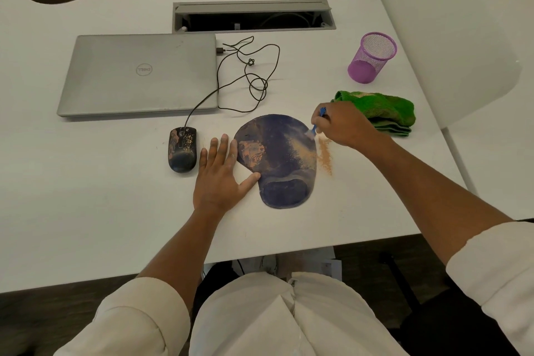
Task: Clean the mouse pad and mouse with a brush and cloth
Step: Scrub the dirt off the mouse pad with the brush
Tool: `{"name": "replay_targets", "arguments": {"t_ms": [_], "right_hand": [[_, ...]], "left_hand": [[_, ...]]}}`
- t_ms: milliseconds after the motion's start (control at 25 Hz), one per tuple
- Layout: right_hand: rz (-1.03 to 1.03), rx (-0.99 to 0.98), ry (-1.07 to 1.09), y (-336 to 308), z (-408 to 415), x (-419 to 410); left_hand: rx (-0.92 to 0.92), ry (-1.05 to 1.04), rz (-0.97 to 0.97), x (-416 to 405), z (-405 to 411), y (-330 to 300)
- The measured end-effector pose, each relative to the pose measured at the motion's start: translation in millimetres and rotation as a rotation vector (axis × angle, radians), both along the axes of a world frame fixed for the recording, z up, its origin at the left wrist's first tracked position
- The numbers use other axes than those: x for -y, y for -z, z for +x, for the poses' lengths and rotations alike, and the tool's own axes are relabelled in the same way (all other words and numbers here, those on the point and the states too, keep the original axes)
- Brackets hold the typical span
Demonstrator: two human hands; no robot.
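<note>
Head view | mouse pad [277,159] mid-desk, dusty (brown powder along its right edge) | left hand [221,173] flat, fingers straight, thumb touching pad's left edge | right hand [341,124] grips blue brush [318,121] at pad's upper-right edge | mouse [182,150] left of pad | green cloth [378,111] right of pad.

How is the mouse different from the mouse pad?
The mouse is small and lies untouched; the mouse pad is much bigger, steadied by the left hand and swept with the brush held in the right hand. The mouse has a cable; the pad has none. Both are dark and dusty.
</note>
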State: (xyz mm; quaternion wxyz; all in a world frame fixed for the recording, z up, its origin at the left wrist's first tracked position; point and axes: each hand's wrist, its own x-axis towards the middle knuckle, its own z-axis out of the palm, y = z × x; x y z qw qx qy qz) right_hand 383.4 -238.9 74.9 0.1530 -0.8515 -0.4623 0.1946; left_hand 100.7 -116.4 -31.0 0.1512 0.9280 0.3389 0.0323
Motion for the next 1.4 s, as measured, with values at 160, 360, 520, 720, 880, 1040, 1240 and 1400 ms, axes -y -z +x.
{"name": "replay_targets", "arguments": {"t_ms": [160, 360, 520, 720, 880, 1040, 1240, 1400], "right_hand": [[-0.070, 0.020, -0.010, 7.3, -10.2, -3.0], [-0.011, -0.044, 0.047, 1.5, -11.5, -13.8], [0.044, -0.051, -0.019, -0.8, -35.7, -37.7], [-0.211, 0.092, -0.078, -3.1, -24.3, -36.2], [-0.025, -0.044, -0.079, -10.3, -28.5, -41.2], [-0.212, 0.041, -0.096, 1.0, -29.3, -27.9], [-0.037, -0.063, -0.029, -5.7, -25.1, -26.2], [-0.137, -0.005, -0.106, -0.3, -40.8, -24.1]], "left_hand": [[-0.002, -0.001, 0.000, -0.1, 0.5, -0.2], [0.003, -0.003, -0.006, -0.3, 0.1, 0.3], [0.005, -0.001, -0.010, 0.3, 0.3, -0.5], [0.003, -0.001, -0.006, -0.3, 0.5, -0.2], [-0.011, 0.002, -0.009, -0.5, 0.4, -0.3], [0.000, -0.002, -0.007, -0.8, 1.0, -0.9], [0.005, -0.001, 0.003, -0.6, 0.5, 1.0], [0.006, -0.002, 0.005, -0.7, 0.7, 0.9]]}}
